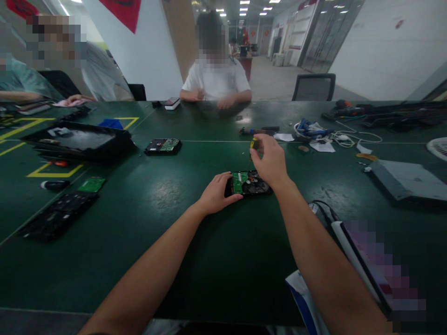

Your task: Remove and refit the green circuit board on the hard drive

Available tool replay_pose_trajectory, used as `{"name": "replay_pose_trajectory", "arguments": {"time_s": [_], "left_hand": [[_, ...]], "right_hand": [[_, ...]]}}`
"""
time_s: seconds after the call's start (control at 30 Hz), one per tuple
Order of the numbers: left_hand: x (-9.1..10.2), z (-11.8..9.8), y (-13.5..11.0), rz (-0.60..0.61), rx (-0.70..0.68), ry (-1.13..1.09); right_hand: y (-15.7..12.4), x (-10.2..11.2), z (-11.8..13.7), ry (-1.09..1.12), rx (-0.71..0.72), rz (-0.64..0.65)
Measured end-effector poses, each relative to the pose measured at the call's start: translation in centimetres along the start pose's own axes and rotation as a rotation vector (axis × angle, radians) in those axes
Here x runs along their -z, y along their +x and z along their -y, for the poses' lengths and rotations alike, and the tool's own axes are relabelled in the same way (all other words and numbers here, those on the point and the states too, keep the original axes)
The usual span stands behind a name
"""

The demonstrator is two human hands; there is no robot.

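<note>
A hard drive (260,186) with a green circuit board lies flat on the dark green table in front of me. My left hand (218,193) grips its left end, thumb along the near edge and fingers at the far side. Above the drive, my right hand (270,158) pinches the yellow handle of a screwdriver (253,143). The thin shaft points down to the drive's top; whether the tip sits in a screw is too small to tell. Another hard drive (163,146), with its board showing, lies farther off to the left.
At left are a black tray (80,142), a black casing (59,216) and a loose green board (92,184). A grey metal box (412,181), white cables (344,138) and a screen device (363,265) lie at right. A person in white (216,81) sits opposite; others sit at left.
</note>
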State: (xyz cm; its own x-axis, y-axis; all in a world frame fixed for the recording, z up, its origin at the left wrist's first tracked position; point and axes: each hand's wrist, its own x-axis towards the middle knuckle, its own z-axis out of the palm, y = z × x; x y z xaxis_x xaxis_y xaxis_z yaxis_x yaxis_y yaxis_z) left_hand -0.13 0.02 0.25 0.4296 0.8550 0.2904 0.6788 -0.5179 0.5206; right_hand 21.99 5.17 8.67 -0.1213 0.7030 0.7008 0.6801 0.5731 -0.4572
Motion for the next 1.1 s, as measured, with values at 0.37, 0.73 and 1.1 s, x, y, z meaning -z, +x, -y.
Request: {"name": "replay_pose_trajectory", "arguments": {"time_s": [0.37, 0.73, 1.1], "left_hand": [[0.15, -0.01, -0.08, 0.008, 0.008, 0.001], [0.26, -0.08, -0.12, 0.015, 0.02, -0.006], [0.26, -0.23, -0.05, 0.011, 0.014, -0.009]], "right_hand": [[0.27, 0.49, 0.01, -0.03, -0.025, -0.021], [0.32, 0.49, 0.15, -0.054, -0.026, -0.046], [0.28, 0.48, 0.23, -0.045, 0.001, -0.057]]}}
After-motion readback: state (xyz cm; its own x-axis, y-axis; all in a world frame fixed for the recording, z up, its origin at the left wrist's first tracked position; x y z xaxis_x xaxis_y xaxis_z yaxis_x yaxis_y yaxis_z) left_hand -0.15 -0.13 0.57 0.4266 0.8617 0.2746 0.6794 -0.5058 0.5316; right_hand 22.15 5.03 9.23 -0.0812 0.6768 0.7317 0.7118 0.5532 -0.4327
